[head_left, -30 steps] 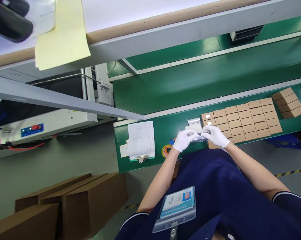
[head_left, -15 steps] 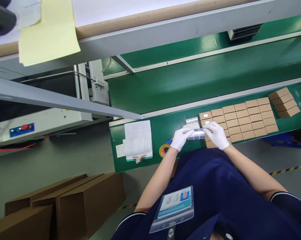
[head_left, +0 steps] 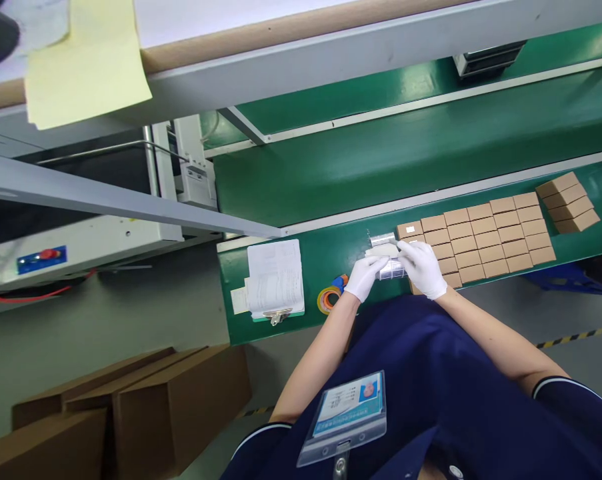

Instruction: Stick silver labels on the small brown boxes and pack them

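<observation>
My left hand, in a white glove, pinches the left end of a shiny silver label sheet marked into sections. My right hand, also gloved, is at the sheet's upper right with thumb and forefinger together; whatever they hold is too small to make out. Just beyond the fingers lies a white paper strip, and behind it a second silver piece. Small brown cardboard boxes stand in rows beside my right hand, partly hidden by it. The far left box carries a white label.
A tape roll with a blue dispenser lies left of my left hand. Farther left is a clipboard with papers. A short stack of boxes stands at the right. A metal post slants across the left; large cartons stand below.
My right hand has moved slightly left and up from the silver sheet's right end, towards the white strip. My left hand keeps its hold on the sheet.
</observation>
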{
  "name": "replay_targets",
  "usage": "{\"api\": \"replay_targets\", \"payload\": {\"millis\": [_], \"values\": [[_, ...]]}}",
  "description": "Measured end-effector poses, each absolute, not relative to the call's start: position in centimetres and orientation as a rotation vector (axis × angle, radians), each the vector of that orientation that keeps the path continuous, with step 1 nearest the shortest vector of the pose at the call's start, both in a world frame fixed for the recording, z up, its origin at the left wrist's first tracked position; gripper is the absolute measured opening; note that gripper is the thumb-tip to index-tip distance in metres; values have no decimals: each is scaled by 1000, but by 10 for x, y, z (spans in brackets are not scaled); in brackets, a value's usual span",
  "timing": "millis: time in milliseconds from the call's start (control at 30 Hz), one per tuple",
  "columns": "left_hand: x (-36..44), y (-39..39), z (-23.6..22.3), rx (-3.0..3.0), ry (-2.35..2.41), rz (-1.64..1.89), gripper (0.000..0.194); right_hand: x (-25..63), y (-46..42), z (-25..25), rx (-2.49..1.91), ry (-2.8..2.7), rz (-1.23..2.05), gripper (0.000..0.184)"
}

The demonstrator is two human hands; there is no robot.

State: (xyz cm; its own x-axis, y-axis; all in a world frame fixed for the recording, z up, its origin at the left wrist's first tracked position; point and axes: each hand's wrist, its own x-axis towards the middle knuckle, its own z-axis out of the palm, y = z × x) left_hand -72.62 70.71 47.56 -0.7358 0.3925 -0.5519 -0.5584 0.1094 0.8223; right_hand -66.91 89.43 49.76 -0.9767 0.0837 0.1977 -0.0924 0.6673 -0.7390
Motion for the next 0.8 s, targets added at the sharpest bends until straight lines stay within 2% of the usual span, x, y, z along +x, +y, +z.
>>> {"api": "replay_targets", "payload": {"millis": [100, 333, 567, 700, 800], "values": [[-725, 707, 473, -165, 1664, 1722, 37, -667, 890, 498, 33, -2628, 1191, 36], [-724, 708, 478, -142, 1558, 1725, 34, -669, 874, 484, -20, -2549, 1278, 48], [-726, 709, 474, -268, 1381, 1759, 47, -664, 876, 475, -50, -2534, 1456, 44], [-731, 699, 457, -422, 1444, 1800, 53, -658, 913, 449, -267, -2517, 1516, 52], [-735, 689, 449, -535, 1511, 1826, 57, -652, 948, 419, -406, -2540, 1507, 51]]}}
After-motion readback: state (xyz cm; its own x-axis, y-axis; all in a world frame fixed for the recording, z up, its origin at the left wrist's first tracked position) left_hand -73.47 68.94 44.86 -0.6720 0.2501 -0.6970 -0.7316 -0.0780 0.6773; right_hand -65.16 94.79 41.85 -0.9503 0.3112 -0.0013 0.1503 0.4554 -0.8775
